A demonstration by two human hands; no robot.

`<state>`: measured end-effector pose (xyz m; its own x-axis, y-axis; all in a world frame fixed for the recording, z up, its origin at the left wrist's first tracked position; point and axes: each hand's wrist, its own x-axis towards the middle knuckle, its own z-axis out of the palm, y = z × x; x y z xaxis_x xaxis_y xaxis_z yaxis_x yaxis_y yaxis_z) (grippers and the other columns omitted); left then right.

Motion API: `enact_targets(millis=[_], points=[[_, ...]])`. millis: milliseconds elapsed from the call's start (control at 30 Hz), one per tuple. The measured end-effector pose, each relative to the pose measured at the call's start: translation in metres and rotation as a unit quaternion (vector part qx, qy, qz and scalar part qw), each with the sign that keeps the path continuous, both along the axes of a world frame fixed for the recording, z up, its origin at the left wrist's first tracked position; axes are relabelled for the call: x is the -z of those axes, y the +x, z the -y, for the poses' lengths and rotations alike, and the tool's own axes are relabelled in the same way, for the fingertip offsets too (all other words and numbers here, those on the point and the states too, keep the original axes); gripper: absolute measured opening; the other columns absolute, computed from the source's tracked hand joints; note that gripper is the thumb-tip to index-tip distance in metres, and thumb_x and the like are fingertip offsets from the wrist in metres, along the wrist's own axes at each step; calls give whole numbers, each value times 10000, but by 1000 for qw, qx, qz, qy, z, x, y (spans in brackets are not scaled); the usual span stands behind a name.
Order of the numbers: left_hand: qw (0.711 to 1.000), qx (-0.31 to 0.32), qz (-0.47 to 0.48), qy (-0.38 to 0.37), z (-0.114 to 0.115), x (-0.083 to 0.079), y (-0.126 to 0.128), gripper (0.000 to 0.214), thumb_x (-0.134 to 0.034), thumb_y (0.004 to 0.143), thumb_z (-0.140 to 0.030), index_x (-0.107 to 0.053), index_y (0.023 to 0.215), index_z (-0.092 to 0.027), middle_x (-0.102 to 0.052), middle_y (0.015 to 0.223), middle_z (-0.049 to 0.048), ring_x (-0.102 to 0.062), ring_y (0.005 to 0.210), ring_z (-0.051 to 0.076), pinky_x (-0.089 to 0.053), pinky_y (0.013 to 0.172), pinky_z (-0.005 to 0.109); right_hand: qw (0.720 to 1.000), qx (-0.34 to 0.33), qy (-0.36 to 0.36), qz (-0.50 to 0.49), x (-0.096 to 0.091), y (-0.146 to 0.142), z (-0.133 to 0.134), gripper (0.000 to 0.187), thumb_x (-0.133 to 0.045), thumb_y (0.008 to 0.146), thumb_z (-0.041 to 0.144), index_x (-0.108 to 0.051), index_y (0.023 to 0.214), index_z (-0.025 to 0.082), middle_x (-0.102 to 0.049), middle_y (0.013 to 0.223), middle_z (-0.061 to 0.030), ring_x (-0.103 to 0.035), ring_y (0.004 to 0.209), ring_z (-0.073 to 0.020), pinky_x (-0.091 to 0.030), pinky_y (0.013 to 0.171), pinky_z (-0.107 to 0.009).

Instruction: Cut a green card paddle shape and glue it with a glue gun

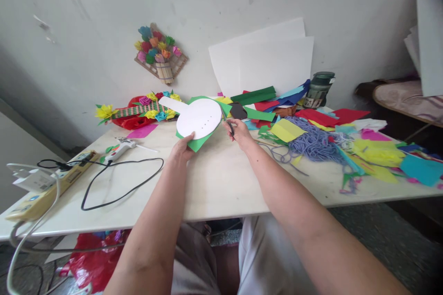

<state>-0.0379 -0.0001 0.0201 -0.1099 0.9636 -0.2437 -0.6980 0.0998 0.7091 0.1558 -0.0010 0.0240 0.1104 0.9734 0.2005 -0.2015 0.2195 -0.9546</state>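
My left hand [182, 148] pinches the lower edge of a white paddle-shaped card [197, 117] that lies on a green paper sheet [198, 141], holding both above the table. My right hand [238, 132] is closed round a pair of scissors [226, 124], whose blades meet the right edge of the green paper beside the white card. The card has a row of small holes near its middle and a handle pointing up and left.
A white table [214, 184] carries a glue gun [119, 148] with a black cord [114, 184], a power strip [51, 179], paper flowers [145, 110], coloured paper scraps [311, 115], blue yarn [311, 140], a dark jar [320, 87] and white sheets [266, 57] against the wall.
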Motion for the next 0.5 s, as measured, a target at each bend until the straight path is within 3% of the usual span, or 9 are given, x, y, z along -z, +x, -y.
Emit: enact_targets(millis=[233,500], points=[[1000,-11,-15,-11,0,-1,-4,439,-612,670,26,-604,1070,-155,-702,784,64,-669,692,179,-554,723,299,1000,-9,-7,7,-3,0,4,393,-708,659,360,-493,914,152,-457,398,93,-353,305,-51,-264,282,-160],[1000,-9,-18,-21,2,-4,-3,454,-602,684,21,-590,1097,-166,-702,842,75,-671,709,179,-551,730,293,999,-18,-39,11,-8,2,10,402,-687,687,331,-474,983,161,-476,425,99,-380,303,-46,-296,292,-150]])
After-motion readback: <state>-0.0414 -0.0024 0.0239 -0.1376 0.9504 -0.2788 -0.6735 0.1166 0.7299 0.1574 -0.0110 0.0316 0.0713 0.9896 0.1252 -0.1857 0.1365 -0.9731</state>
